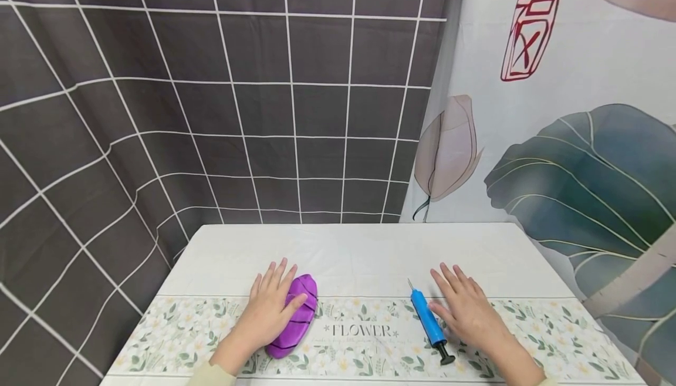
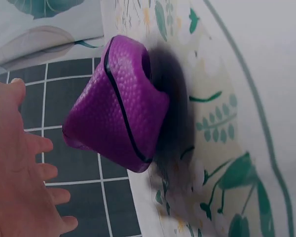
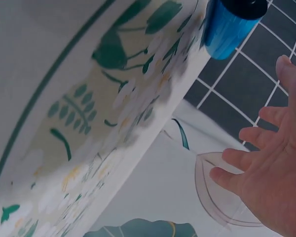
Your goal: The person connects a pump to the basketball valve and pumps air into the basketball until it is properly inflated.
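Purple ball point(image 1: 297, 332), kinda deflated, sits left on the table's point(image 1: 359, 257) near part, blue pump point(image 1: 426, 317) well apart to the right. Left hand point(image 1: 268, 312) and right hand point(image 1: 469, 314) are just beside them, each grip spread, fingers apart. White stretch runs to the far edge.

The left hand point(image 1: 268, 311) and right hand point(image 1: 469, 314) are well apart, palms down, fingers point(image 1: 280, 273) extended, thumbs point(image 1: 296, 304) angled toward each other; bare wrists point(image 1: 234, 348) slant back and outward.
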Demonstrator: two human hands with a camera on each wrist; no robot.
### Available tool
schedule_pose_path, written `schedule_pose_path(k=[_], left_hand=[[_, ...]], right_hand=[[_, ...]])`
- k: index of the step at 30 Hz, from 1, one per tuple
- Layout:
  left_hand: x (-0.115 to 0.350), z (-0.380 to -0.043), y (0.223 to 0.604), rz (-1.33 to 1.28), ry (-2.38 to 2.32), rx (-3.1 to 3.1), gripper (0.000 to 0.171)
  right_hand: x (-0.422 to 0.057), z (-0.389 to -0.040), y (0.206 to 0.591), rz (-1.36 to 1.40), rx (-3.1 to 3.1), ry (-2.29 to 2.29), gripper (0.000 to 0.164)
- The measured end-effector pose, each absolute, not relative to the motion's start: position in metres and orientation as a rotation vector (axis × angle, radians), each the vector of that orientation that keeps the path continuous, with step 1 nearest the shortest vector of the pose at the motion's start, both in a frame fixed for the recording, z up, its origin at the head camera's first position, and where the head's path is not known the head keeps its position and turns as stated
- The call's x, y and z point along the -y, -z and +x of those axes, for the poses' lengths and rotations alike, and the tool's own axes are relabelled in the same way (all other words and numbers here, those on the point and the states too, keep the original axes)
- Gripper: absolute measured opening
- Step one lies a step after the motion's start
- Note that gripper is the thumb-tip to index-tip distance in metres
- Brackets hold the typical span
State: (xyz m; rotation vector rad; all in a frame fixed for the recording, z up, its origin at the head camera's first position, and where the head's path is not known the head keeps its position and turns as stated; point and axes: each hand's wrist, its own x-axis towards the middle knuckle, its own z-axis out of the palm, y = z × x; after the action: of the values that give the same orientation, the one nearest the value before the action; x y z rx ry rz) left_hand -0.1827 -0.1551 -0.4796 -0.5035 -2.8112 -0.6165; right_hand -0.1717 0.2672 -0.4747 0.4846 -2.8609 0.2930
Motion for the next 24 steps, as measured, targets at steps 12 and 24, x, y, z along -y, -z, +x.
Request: schedule_pose_path(k=[12, 24], left_hand=[[0.147, -0.179, 0.48, -0.512, 0.63, 2.835, 0.067], [0.143, -0.178, 0.483, -0.499, 0.637, 2.88, 0.07]], right_hand=[[-0.26, -0.168, 0.482, 0.519, 2.871, -0.324, 0.067], [-0.255, -0.166, 0.487, 0.535, 2.924, -0.327, 0.065]])
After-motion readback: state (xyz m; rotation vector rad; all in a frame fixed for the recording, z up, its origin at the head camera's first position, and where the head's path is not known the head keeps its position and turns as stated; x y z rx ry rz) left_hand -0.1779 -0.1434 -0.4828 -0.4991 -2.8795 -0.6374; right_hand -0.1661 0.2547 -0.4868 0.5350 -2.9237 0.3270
